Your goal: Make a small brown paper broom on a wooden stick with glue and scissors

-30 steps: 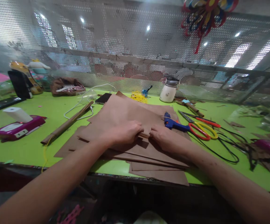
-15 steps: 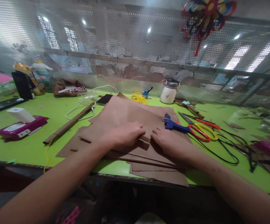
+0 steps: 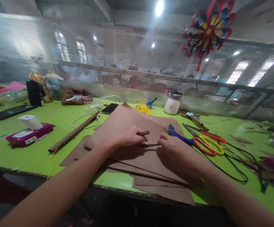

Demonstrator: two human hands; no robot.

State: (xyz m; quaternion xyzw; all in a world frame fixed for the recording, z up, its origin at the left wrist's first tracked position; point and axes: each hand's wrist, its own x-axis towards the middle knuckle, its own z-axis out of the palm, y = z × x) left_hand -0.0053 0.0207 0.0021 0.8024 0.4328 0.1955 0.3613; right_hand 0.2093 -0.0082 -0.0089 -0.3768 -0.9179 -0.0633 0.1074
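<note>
My left hand (image 3: 128, 136) is closed over the stack of brown paper sheets (image 3: 125, 118), with a small brown paper roll (image 3: 144, 133) poking out past its fingertips. To its right, my right hand (image 3: 171, 144) pinches the end of a thin dark strip (image 3: 151, 145), which stretches left to beneath my left hand. Both hands are just above the topmost sheets, and whether the strip joins the roll cannot be made out. A blue glue gun (image 3: 181, 136) lies right beside my right hand, and scissors (image 3: 205, 145) with red and yellow handles lie beyond it.
Left of the paper are a long brown paper tube (image 3: 74, 132), a white cable (image 3: 86, 114) and a purple power strip (image 3: 29, 135). Farther back stand a phone (image 3: 110, 108), yellow strands (image 3: 143, 108) and a white jug (image 3: 172, 103). Black cords (image 3: 236, 170) and scraps lie at right.
My hands have drawn slightly apart, and the roll in my left hand now shows above the strip that my right hand pinches. The view has tilted up.
</note>
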